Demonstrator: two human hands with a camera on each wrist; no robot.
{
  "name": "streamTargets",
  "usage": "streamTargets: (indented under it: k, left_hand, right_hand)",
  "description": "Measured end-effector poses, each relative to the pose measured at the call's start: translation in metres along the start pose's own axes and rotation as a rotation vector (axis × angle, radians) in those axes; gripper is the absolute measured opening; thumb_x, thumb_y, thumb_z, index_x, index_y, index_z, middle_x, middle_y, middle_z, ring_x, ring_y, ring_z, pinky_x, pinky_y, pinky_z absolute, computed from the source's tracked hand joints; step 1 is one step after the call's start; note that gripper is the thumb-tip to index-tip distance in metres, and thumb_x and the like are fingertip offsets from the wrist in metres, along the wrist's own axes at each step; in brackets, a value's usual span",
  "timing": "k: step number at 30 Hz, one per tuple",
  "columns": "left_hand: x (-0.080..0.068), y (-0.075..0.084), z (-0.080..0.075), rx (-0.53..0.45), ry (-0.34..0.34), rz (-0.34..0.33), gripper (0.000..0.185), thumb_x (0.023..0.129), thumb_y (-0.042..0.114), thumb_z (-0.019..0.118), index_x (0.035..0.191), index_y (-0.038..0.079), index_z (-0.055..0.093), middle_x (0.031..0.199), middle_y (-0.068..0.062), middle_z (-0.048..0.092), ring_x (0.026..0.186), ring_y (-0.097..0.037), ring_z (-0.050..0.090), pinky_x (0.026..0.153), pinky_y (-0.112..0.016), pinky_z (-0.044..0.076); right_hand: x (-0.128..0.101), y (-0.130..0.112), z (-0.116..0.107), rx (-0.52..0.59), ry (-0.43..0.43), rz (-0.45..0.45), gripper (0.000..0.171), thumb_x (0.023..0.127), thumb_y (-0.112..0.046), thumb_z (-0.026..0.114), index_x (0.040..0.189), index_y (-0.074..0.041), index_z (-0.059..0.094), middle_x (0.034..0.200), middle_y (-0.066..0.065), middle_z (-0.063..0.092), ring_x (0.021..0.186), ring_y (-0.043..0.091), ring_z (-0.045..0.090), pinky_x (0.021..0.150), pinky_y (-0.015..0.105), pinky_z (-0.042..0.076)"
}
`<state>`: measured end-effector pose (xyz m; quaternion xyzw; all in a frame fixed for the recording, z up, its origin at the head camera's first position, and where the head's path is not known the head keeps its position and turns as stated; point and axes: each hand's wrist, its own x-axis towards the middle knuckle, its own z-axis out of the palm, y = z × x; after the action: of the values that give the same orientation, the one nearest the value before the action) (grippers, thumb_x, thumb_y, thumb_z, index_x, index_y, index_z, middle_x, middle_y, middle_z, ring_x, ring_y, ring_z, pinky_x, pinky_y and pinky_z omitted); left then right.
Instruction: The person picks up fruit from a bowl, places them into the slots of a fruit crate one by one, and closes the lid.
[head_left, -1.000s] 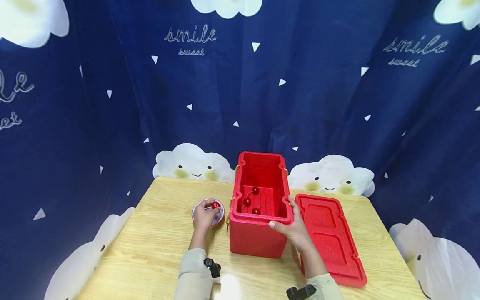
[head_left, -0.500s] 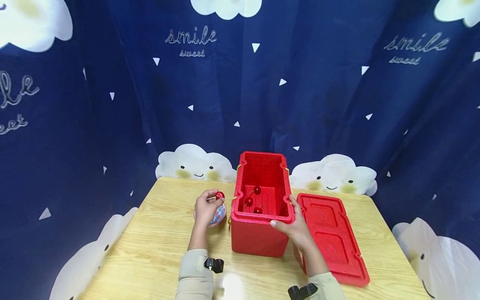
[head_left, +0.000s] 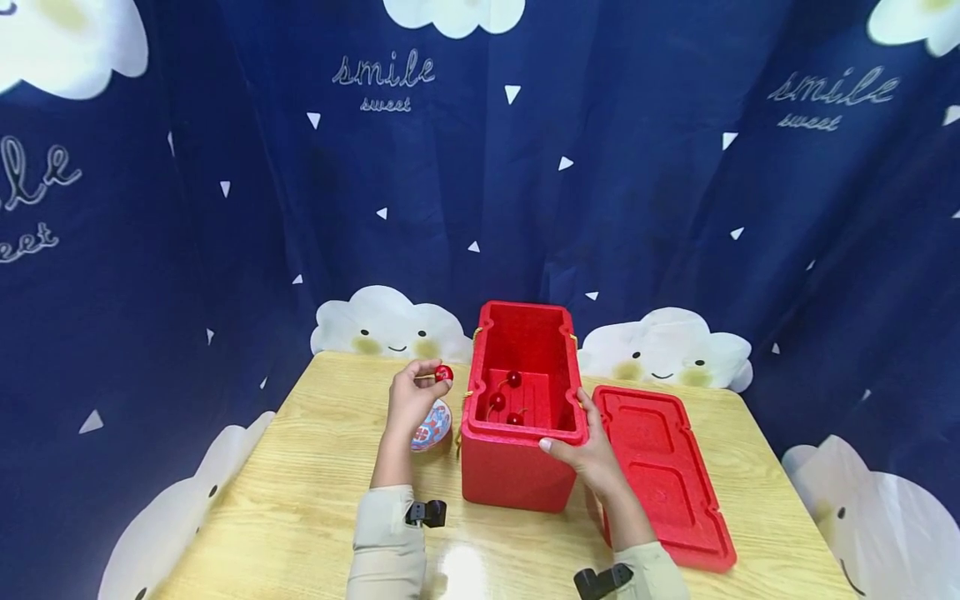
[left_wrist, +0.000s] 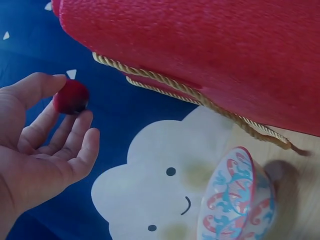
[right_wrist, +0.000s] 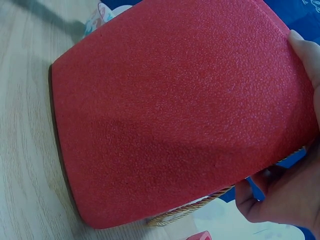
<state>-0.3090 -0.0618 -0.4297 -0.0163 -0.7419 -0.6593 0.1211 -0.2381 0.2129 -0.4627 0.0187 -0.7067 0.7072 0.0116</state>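
My left hand (head_left: 408, 402) pinches a red cherry (left_wrist: 71, 96) between thumb and fingertips, held up to the left of the box's rim. Below that hand stands a small bowl (head_left: 431, 428) with a blue and red pattern, partly covered by the hand in the head view; its patterned inside shows in the left wrist view. The red foam box (head_left: 517, 473) stands open-topped in the middle of the table, with three cherries (head_left: 497, 402) on its floor. At its near right corner my right hand (head_left: 595, 457) grips the rim, thumb on the near side and fingers along the right side.
The box's red lid (head_left: 660, 475) lies flat on the table (head_left: 300, 500), right of the box. Gold cord (left_wrist: 165, 82) hangs along the box's sides. A dark blue curtain (head_left: 450, 192) with clouds rises behind the table.
My left hand has lifted the cherry up and away from the bowl, uncovering more of the bowl's pattern. My right hand has stayed on the box corner.
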Motion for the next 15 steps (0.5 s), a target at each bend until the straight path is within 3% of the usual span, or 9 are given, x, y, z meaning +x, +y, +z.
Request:
streamTargets:
  k: [15]
  left_hand:
    - [0.018, 0.033, 0.012, -0.025, -0.08, 0.07, 0.032, 0.073, 0.0, 0.073, 0.104, 0.001, 0.066, 0.097, -0.012, 0.065, 0.081, -0.023, 0.059, 0.067, -0.026, 0.047]
  right_hand:
    - [-0.001, 0.001, 0.002, -0.035, 0.024, -0.016, 0.098, 0.072, -0.008, 0.077, 0.146, -0.026, 0.016, 0.139, 0.01, 0.035, 0.121, 0.03, 0.039, 0.085, 0.033, 0.046]
